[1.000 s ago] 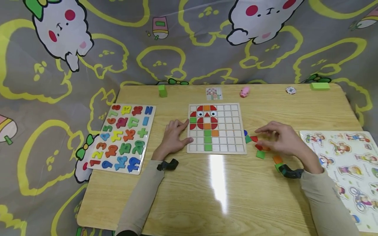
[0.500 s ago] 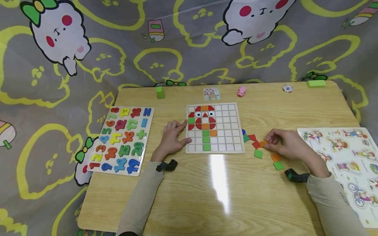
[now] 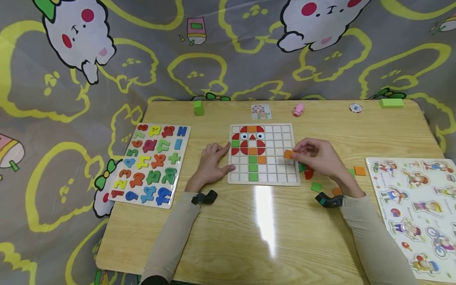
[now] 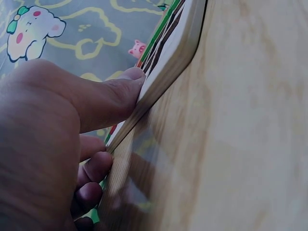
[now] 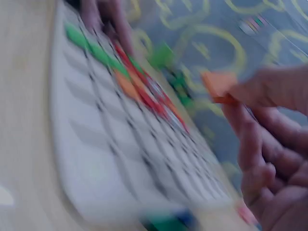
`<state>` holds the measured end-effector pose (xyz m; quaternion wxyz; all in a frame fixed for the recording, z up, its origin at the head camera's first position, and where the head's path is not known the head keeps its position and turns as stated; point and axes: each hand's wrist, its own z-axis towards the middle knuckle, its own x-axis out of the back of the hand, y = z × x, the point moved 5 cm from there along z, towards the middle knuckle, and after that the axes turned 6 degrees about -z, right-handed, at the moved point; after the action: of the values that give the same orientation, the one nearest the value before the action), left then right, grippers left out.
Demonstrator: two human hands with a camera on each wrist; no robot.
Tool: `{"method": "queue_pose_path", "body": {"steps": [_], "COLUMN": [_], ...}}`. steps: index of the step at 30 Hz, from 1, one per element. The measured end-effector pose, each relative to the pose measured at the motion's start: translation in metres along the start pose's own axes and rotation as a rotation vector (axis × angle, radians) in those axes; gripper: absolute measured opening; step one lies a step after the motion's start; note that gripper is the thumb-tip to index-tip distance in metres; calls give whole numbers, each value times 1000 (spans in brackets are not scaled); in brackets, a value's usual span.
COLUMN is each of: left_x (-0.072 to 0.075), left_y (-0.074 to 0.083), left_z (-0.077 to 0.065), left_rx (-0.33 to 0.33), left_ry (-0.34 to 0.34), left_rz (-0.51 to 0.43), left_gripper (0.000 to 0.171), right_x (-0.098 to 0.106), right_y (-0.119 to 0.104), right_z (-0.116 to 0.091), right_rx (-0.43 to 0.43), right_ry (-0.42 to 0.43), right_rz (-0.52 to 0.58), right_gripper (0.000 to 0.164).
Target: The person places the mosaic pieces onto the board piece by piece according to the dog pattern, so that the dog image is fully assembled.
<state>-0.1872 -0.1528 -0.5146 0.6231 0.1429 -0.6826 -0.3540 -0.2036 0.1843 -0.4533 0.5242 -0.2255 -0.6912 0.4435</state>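
In the head view, my right hand (image 3: 317, 157) pinches an orange square tile (image 3: 288, 154) between thumb and fingertips over the right side of the wooden grid board (image 3: 276, 181). The right wrist view shows the same tile (image 5: 220, 85) held at the fingertips, tilted. My left hand (image 3: 211, 166) rests at the board's left edge, its thumb and index finger spread along it. Seen from the left wrist, the thumb (image 4: 113, 98) presses the board's rim and the other fingers bend loosely beside it. Red, orange and green tiles with two eye pieces form a pattern on the board's left half.
Loose tiles, among them a green square (image 3: 316, 187) and an orange one (image 3: 360, 171), lie right of the board. A number puzzle (image 3: 146, 166) is at left, a picture puzzle (image 3: 413, 213) at right. A pattern card (image 3: 261, 112) and pink pig (image 3: 298, 109) stand behind.
My right hand has taken an orange tile from the loose pieces and carried it left over the board. A green and an orange tile now show beside the right wrist. The left hand stays put.
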Motion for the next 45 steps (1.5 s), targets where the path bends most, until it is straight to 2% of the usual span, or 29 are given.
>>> {"method": "queue_pose_path", "body": {"steps": [2, 4, 6, 10, 14, 24, 33, 35, 37, 41, 43, 45], "left_x": [0, -1, -1, -1, 0, -1, -4, -3, -3, -2, -1, 0], "left_y": [2, 3, 6, 9, 11, 12, 14, 14, 12, 7, 4, 2], "left_z": [2, 4, 6, 8, 8, 11, 10, 9, 7, 4, 2, 0], "left_rx": [-5, -9, -12, -15, -22, -28, -28, -21, -11, 3, 5, 6], "left_ry": [0, -6, -14, -19, -13, -21, -24, -24, -22, -20, -20, -19], "left_rz": [7, 6, 6, 8, 14, 27, 26, 22, 19, 17, 10, 1], "left_gripper": [82, 83, 83, 83, 83, 82, 83, 83, 83, 83, 82, 82], "right_x": [-18, -35, -49, -64, -68, -68, -63, -51, -29, 41, 74, 97], "right_y": [-6, -11, -16, -23, -27, -28, -24, -21, -18, 0, 12, 26], "right_z": [6, 10, 10, 10, 10, 8, 4, 2, -3, -28, -45, -61], "right_rx": [36, 76, 128, 233, 295, 330, 305, 288, 270, 149, 76, 7], "right_ry": [-42, -79, -90, -55, -5, 88, 28, 24, 54, 120, 115, 79], "right_rz": [53, 45, -28, -223, -322, -399, -382, -380, -401, -538, -623, -693], "right_gripper": [27, 29, 27, 16, 12, 10, 12, 16, 19, 26, 31, 35]}}
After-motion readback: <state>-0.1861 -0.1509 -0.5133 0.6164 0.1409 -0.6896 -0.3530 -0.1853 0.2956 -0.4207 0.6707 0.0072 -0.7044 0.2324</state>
